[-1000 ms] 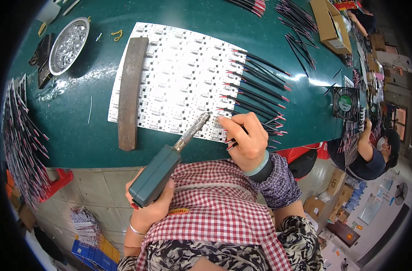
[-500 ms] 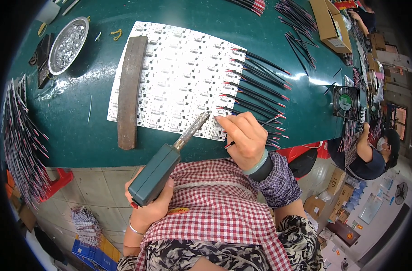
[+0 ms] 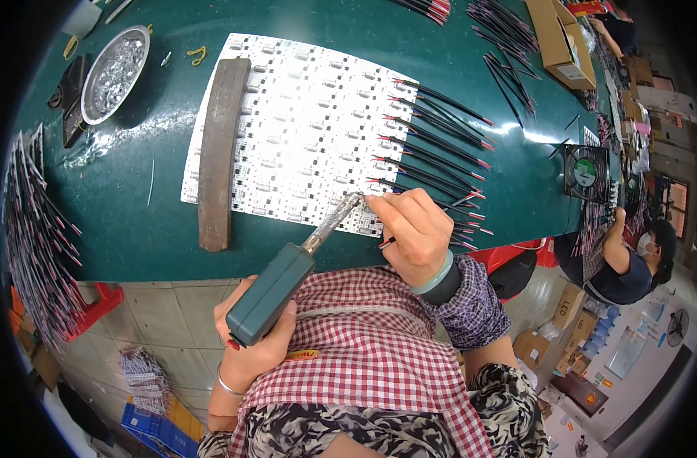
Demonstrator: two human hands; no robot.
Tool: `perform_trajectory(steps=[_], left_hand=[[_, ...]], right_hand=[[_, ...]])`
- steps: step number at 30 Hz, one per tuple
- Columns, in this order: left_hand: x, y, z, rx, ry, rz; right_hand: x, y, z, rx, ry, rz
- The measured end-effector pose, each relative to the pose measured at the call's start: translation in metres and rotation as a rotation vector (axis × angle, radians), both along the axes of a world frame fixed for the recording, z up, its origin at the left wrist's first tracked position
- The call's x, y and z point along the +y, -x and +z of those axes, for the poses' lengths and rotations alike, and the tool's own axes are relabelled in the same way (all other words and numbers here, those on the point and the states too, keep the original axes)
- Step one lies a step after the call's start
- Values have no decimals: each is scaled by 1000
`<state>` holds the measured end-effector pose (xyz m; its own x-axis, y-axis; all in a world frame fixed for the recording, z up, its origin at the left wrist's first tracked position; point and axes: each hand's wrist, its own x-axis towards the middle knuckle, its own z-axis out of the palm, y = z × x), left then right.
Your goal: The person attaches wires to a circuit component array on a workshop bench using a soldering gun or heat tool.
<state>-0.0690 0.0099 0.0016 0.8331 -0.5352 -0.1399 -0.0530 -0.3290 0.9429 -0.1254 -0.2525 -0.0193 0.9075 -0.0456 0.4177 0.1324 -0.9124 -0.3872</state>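
My left hand [image 3: 258, 342] is wrapped round a dark green soldering iron [image 3: 271, 294]. Its metal tip rests at the lower right part of a white circuit board sheet [image 3: 287, 153], close to my right fingertips. My right hand [image 3: 419, 238] is closed in a pinch at the sheet's right edge. A short black wire [image 3: 387, 243] with a red end pokes out under its fingers; the pinched end is mostly hidden. Above this hand, a row of black wires [image 3: 444, 156] with red ends lies attached along the same edge.
A rusty metal bar [image 3: 220, 156] lies across the sheet's left side. Further left are a bowl of silvery scraps [image 3: 116, 76] and a hanging wire bundle [image 3: 39, 237]. Right are loose wires [image 3: 509, 80], a cardboard box [image 3: 561, 46], a small fan [image 3: 585, 172] and another person [image 3: 631, 256].
The soldering iron has shifted slightly to the right, bringing its tip nearer my right fingertips. My right hand has stayed almost still.
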Motion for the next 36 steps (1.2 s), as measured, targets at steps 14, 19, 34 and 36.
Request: perform_trajectory(steps=[14,19,34,36], left_hand=[[9,7,-6,2,-20,23],[7,6,-3,1,3,35],[8,10,-5,11,-9,20],[14,13,-9,22,-17,29]], right_hand=[[1,-2,2,9,-8,-18],[-2,-1,0,21,-30,-26],[-2,-2,2,10,-24,-3],[-1,-2,2,7,-18,-3]])
